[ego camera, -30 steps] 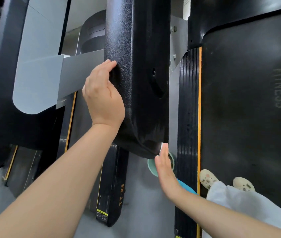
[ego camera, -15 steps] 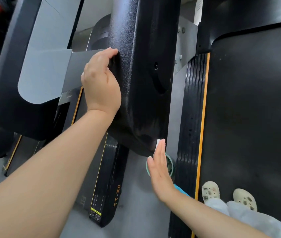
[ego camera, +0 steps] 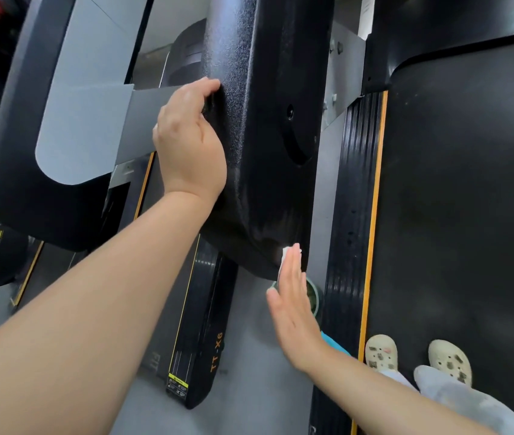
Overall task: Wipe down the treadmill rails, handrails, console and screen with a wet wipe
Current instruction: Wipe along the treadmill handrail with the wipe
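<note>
Pressing flat against the lower end of the black handrail (ego camera: 268, 136), the right hand (ego camera: 293, 306) keeps its fingers straight and together, with the white wet wipe (ego camera: 284, 259) trapped between the fingertips and the handrail's rounded tip. Only a small edge of the wipe shows beyond the fingertips. The left hand (ego camera: 190, 142) sits higher on the handrail's left side, fingers curled around its edge in a steadying grip. Right of the handrail runs the ribbed side rail (ego camera: 353, 215) with its orange stripe, then the dark belt (ego camera: 456, 215). Two pale clogs (ego camera: 381, 351) stand on the belt, below and right of the handrail. A green round object (ego camera: 314, 293) lies partly hidden behind the right hand; what it is cannot be told. Left of the handrail stands a neighbouring treadmill (ego camera: 199, 324) marked TT-X6.
</note>
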A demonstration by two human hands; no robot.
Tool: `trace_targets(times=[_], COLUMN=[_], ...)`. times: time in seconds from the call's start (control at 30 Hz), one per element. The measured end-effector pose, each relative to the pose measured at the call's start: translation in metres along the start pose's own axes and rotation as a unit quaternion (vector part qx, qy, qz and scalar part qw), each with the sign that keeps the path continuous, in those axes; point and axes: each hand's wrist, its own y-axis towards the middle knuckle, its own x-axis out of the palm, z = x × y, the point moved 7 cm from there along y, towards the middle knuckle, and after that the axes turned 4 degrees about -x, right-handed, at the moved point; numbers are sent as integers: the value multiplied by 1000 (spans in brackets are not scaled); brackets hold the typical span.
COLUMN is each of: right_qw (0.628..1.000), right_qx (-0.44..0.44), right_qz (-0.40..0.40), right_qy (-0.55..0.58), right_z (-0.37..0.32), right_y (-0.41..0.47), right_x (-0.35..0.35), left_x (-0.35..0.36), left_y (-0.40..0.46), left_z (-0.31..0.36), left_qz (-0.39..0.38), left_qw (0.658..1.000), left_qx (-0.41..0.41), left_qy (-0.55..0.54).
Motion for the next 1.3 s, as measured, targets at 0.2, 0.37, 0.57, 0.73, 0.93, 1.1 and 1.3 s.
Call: trace_targets(times=[0.2,0.37,0.57,0.73,0.93,1.1,1.3], right_qw=[969,997,998,995,992,986,973], right_qx=[126,20,-56,-28,-106,-135,-178], right_qz=[115,69,20,92,53,53,117], right_qy=[177,14,-18,-28,-36,-79,-92], right_z=[-4,-12,-21,-34,-40,-39,-88], right_y=[93,66,7,93,36,20,90], right_x=[-71,-55,-8,-65,-29,-16,-68], left_x=[-1,-1,-1,-1,-1,-1,-1], left_y=[0,0,0,1,-1,-1,1], left_z=[-1,-2,-2,-2,-2,-1,0], left_qz=[4,6,4,2,2,2,13], left_qw=[1000,1000,1000,1000,1000,1000,1000], left_qx=[-8,-12,-11,-14,-12,-14,0], left_qy=[4,7,4,10,3,7,-4])
